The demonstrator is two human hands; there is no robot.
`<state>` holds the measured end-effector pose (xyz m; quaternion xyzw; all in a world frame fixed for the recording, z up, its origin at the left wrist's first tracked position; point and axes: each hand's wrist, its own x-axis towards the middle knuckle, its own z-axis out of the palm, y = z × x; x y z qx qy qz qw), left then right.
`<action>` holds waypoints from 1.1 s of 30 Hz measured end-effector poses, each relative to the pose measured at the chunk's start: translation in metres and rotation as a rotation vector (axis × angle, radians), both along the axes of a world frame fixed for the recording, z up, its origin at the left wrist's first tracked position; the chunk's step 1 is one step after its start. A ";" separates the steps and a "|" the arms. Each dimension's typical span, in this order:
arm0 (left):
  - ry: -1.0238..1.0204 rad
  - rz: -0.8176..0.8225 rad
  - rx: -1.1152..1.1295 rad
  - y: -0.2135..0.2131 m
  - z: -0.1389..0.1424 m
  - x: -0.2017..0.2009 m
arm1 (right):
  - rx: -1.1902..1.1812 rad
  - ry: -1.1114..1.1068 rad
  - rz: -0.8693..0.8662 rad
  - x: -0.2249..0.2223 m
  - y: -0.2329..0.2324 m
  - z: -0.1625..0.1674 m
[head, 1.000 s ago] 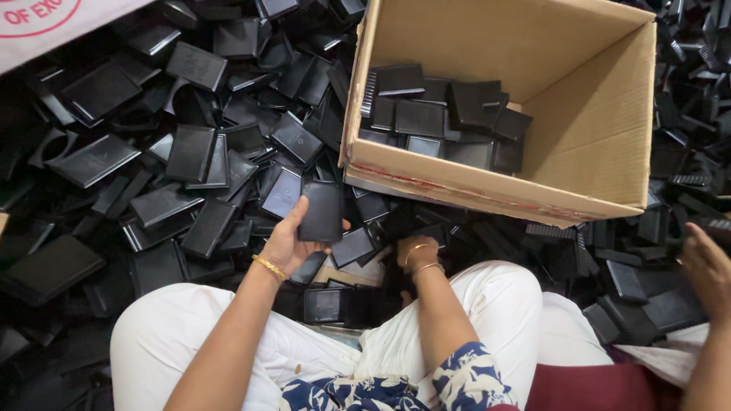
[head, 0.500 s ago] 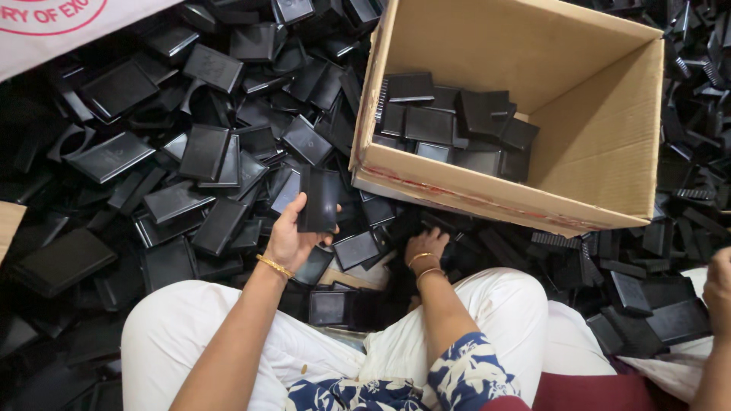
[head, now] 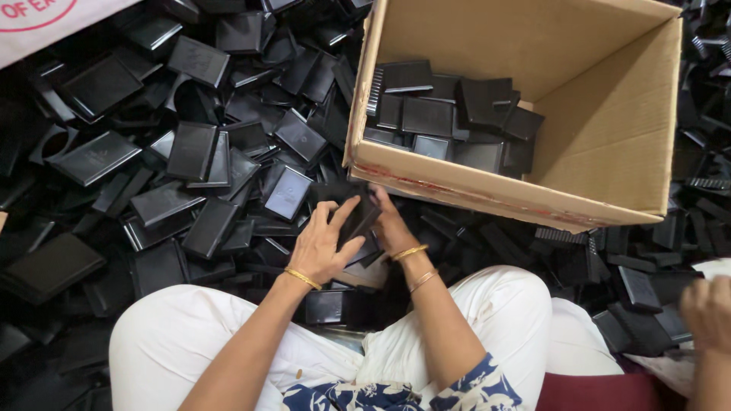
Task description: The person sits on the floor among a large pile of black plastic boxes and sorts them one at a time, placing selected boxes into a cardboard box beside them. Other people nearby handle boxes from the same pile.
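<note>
My left hand (head: pixel 320 245) and my right hand (head: pixel 393 225) meet just in front of the near wall of a cardboard box (head: pixel 487 186), both gripping a black flat plastic piece (head: pixel 352 209) between them. Gold bangles circle both wrists. Inside the box lie several black square plastic pieces (head: pixel 449 114), laid in rough rows against its far left side. I sit with my knees in white trousers (head: pixel 183 335) spread around the spot.
A deep heap of black plastic trays and lids (head: pixel 190 152) covers the floor on all sides. A white sack with red print (head: pixel 46 23) lies top left. Another person's hand (head: pixel 708 312) shows at the right edge, beside dark red cloth (head: pixel 601 388).
My left hand brought its black piece down and rightward to meet my right hand, which rose from the heap. The view has shifted closer to the box.
</note>
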<state>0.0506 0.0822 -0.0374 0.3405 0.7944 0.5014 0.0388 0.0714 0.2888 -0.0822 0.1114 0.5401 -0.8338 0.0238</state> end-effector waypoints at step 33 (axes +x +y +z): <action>0.164 -0.089 0.165 -0.038 0.019 -0.036 | 0.214 0.254 0.224 0.015 -0.017 0.045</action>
